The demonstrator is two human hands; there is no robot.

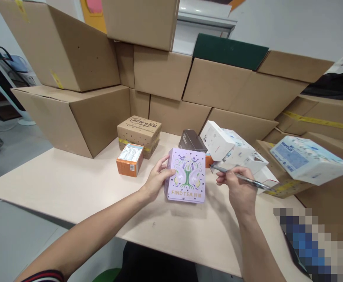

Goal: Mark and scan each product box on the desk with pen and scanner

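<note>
A lilac tea box (186, 176) with "FIND TEA" and a green and purple print is tilted toward me above the table. My left hand (157, 178) grips its left side, thumb on the front and the other fingers partly hidden behind. To the right of the box, my right hand (239, 188) is closed around a pen (248, 179), whose tip points left toward the box's right edge. Behind the tea box stand a dark brown box (192, 140) and a mostly hidden orange box (208, 160). Several white boxes (218, 141) lie close beyond my right hand.
An orange box with a white label (130, 159) stands at left, before a small printed carton (139, 131). Large cardboard boxes (162, 74) are stacked along the back and left. At right, a white and blue box (309, 156) rests on cartons. The table's (80, 188) front edge faces me.
</note>
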